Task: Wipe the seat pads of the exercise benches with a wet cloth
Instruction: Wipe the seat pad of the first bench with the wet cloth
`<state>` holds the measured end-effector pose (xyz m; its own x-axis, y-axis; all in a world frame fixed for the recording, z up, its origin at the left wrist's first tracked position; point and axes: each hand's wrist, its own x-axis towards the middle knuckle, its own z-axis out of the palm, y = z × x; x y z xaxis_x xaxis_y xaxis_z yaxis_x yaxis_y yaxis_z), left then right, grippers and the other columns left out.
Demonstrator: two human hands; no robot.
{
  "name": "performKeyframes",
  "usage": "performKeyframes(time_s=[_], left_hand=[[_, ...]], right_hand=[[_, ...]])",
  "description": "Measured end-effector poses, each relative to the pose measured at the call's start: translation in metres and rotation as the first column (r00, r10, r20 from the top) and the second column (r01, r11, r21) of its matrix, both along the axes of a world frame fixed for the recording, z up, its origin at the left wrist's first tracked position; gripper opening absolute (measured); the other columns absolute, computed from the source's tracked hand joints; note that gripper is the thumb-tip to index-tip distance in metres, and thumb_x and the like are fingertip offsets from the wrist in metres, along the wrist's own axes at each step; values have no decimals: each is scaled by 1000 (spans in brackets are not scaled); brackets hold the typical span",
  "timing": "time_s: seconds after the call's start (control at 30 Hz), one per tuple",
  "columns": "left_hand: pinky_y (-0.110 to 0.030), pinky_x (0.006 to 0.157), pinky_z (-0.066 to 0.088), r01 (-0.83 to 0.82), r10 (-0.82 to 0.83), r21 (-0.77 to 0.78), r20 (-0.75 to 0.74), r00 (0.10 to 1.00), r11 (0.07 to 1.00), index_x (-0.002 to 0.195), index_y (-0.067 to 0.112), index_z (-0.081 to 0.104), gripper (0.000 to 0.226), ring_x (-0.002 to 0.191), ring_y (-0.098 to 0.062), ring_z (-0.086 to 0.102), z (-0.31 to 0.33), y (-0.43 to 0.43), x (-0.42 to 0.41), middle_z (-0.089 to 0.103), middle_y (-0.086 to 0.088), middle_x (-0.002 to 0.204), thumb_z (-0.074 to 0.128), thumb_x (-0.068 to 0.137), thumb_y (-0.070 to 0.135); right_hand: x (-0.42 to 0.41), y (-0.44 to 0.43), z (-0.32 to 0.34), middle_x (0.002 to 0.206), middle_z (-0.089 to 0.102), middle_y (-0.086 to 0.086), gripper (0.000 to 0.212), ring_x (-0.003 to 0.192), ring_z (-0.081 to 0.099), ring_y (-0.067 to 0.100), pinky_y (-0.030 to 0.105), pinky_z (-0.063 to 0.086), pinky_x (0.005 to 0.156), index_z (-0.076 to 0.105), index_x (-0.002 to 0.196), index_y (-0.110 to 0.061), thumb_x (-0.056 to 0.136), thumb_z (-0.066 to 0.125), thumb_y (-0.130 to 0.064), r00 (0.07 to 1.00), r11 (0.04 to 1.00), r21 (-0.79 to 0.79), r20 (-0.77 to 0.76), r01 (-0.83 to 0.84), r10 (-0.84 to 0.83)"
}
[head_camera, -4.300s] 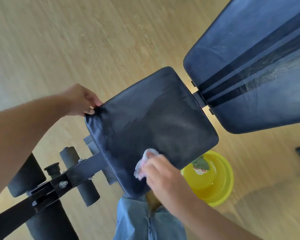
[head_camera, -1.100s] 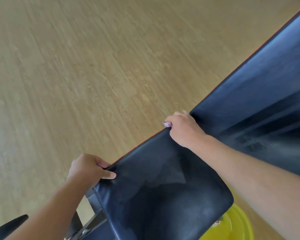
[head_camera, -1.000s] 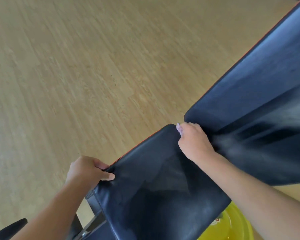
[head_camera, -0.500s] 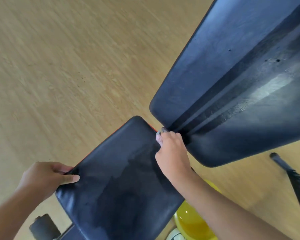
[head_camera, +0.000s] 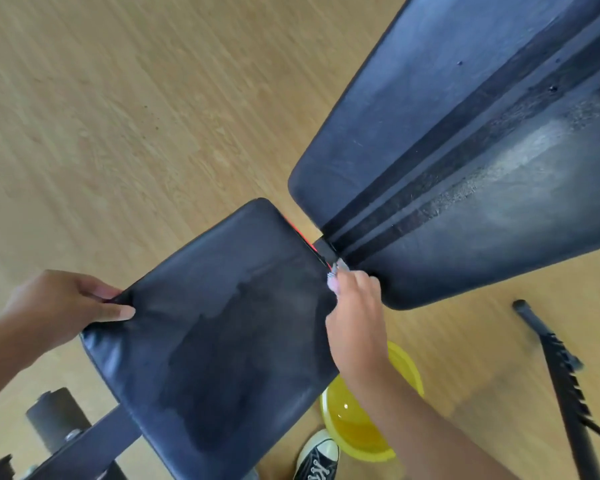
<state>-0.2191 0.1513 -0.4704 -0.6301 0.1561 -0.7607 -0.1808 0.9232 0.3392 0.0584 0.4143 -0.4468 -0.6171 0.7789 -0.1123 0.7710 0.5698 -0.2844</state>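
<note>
Light wood-plank floor [head_camera: 125, 109] throughout. Black seat pad [head_camera: 219, 327] centre frame, patchy damp sheen. Left hand [head_camera: 61, 308] clamps pad's left corner, thumb on top. Right hand [head_camera: 355, 323] closed over wet cloth [head_camera: 335, 273], mostly hidden, at pad's far edge beside back pad [head_camera: 465, 161]. Yellow basin [head_camera: 361, 427] on floor beneath; contents unclear. Sneaker [head_camera: 317, 460] adjacent.

Pale wood-grain plank floor [head_camera: 125, 109], brightly lit, with a black notched metal bar [head_camera: 561, 368] lying at right.

One head-worn camera looks steeply down, close above the bench seat pad [head_camera: 219, 341] and floor [head_camera: 101, 116]
</note>
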Motion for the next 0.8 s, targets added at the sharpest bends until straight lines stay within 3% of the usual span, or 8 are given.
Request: performKeyframes(time_s=[0.13,0.2,0.33,0.5,0.6,0.67,0.73,0.8], left_hand=[[-46,91,57,-21,21,27,5,1000,999,79,40,81,78,89,-19,74,-8,-6,-5,79,13,78,89,7,68],[-45,92,57,-19,20,27,-4,1000,999,80,37,82,75,90,-19,74,7,6,0,79,11,79,92,10,61],[-44,92,55,-19,19,30,-18,1000,999,81,26,82,52,91,-22,71,20,16,9,79,3,83,98,34,40],[-45,92,56,33,-33,3,-38,999,999,78,27,82,38,92,-24,71,22,19,7,79,2,85,98,45,34],[-45,93,55,40,-39,8,-50,998,999,81,25,81,37,94,-25,70,22,18,9,78,1,88,98,48,32],[-44,94,55,49,-49,2,-38,998,999,81,26,81,38,94,-25,70,22,18,8,78,2,89,98,48,33],[-45,94,55,37,-38,-9,-36,999,999,78,28,82,44,94,-24,71,21,17,6,78,3,89,98,39,41],[-44,93,56,20,-20,-8,-42,999,1000,77,35,81,56,93,-22,72,19,15,4,79,5,88,94,25,52]], right_hand=[[7,24,1,77,49,-2,36,75,41,24,25,25,59,55,72,-18,95,50,9,986,977,-131,4,168,-169],[-15,25,-4,79,48,-1,42,76,39,24,28,25,60,46,68,-25,91,48,11,991,982,-134,-9,130,-132],[17,-6,-16,100,66,1,49,89,53,24,28,46,75,70,110,-10,82,55,26,984,991,-75,-138,107,-117],[37,3,-6,97,68,9,25,99,66,28,11,43,81,73,116,0,104,52,3,904,922,-259,-245,287,-350],[36,-4,7,110,71,1,29,102,69,-4,-9,41,77,70,127,-6,109,47,-8,779,793,-481,-300,375,-550],[41,-27,12,110,74,-5,30,98,69,-4,-4,45,83,70,127,-15,108,47,-23,737,767,-483,-311,422,-601],[52,-62,5,94,69,-9,39,85,64,8,19,51,90,67,103,-19,99,39,-46,735,744,-487,-264,458,-625],[63,-93,-2,83,68,-5,32,80,63,19,35,53,84,56,86,-26,97,38,-51,723,691,-557,-216,461,-656]])
